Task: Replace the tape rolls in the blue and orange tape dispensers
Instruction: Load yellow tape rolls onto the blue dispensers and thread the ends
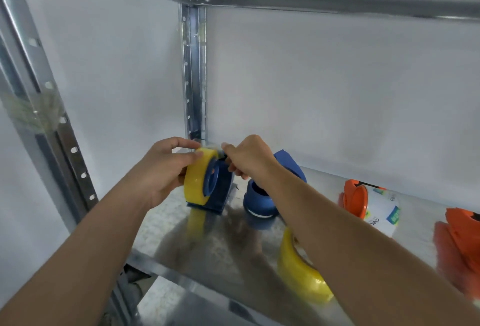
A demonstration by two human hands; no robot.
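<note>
- Our left hand grips the yellow roll, thumb and fingers pressed on its rim, holding it on the hub of the blue dispenser, which stands on the metal shelf near the back corner.
- Our right hand pinches something at the top of that roll, most likely the loose tape end; the strip is clear and blurred, so we cannot be sure.
- A second blue part sits just beside the dispenser, partly behind our right forearm. We take it for the cover or handle, still off.
- A spare roll lies at the shelf's near edge, under our right arm.
- An orange dispenser with a white-wrapped roll lies well to the right; another orange piece is cut off by the frame.
- Risks, as we judge them: the tape end could snap back and stick to the roll if the pinch slips; the dispenser could tip, since no hand holds it down; our right arm could nudge the spare roll off the edge.
- Hidden: the cutter, the tape path, and whether the roll is fully seated on the hub.
</note>
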